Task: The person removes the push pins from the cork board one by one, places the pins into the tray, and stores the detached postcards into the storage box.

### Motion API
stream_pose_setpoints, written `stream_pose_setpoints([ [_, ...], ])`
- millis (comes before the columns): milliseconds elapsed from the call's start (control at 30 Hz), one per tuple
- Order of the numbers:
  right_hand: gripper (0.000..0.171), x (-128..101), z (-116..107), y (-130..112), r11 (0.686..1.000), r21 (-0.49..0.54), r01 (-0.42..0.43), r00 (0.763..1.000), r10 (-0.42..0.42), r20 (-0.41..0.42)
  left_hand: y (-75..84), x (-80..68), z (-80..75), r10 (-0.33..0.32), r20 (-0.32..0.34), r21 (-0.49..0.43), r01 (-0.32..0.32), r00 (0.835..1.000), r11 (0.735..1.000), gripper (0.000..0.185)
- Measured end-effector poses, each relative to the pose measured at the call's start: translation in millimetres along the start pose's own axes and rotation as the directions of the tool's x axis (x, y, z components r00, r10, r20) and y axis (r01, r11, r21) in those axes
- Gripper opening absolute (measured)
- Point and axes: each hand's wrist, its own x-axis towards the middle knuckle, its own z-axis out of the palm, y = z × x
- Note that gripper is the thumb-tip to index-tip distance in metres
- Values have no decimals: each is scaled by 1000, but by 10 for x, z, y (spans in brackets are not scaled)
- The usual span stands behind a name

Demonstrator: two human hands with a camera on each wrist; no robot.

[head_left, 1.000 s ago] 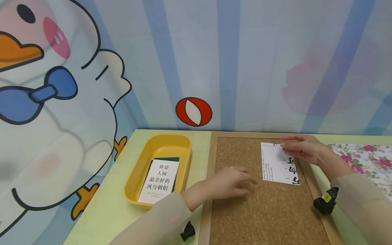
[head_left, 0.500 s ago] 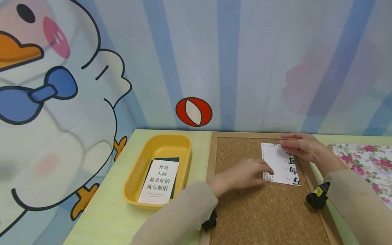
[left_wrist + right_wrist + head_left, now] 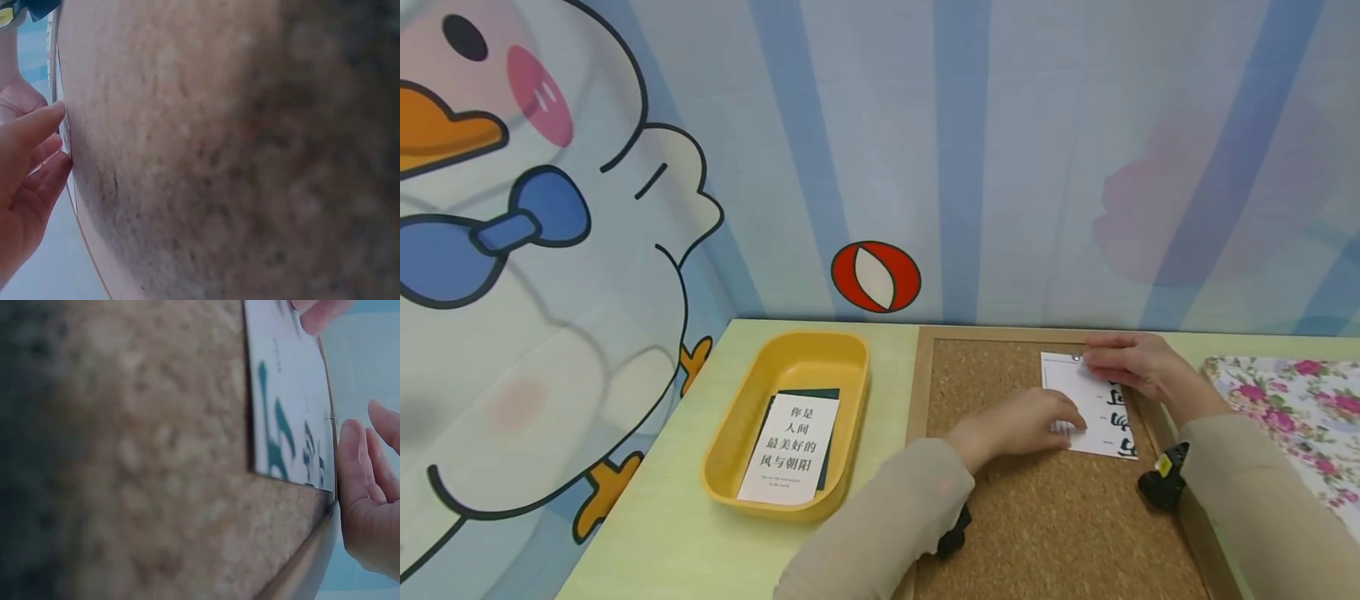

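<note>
A white card (image 3: 1092, 417) with dark characters lies at the upper right of the framed cork board (image 3: 1045, 525). Near the middle of its top edge sits a small shiny pin (image 3: 1076, 358). My left hand (image 3: 1022, 423) reaches over the card's left side, its fingertips on or just above the paper. In the left wrist view the thumb and fingers (image 3: 50, 175) stand apart. My right hand (image 3: 1138, 367) is at the card's top right corner, beside the pin. In the right wrist view its fingers (image 3: 353, 456) are extended, with nothing seen between them and the thumb.
A yellow tray (image 3: 718, 467) stands left of the board, holding a white card (image 3: 790, 450) printed with characters over a dark green one (image 3: 831, 395). A floral cloth or mat (image 3: 1285, 400) lies to the right. A patterned wall backdrop (image 3: 1030, 167) rises behind the table.
My left hand has moved right from the bare cork to the card's left side. The right hand has stayed at the card's top right, its forearm shifting slightly left.
</note>
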Motion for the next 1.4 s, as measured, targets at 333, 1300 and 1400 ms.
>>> stream_pose_setpoints([
  [333,20,86,48,4,978,-206,-21,995,1,-98,6,22,3,-25,13,4,25,1000,1000,23],
  [1300,28,181,202,-79,781,-620,-75,979,-60,-194,12,25,-9,-44,15,10,44,999,999,23],
  [1400,25,204,175,-58,796,-604,-35,987,-69,-148,7,23,-1,-44,17,6,44,999,999,23],
])
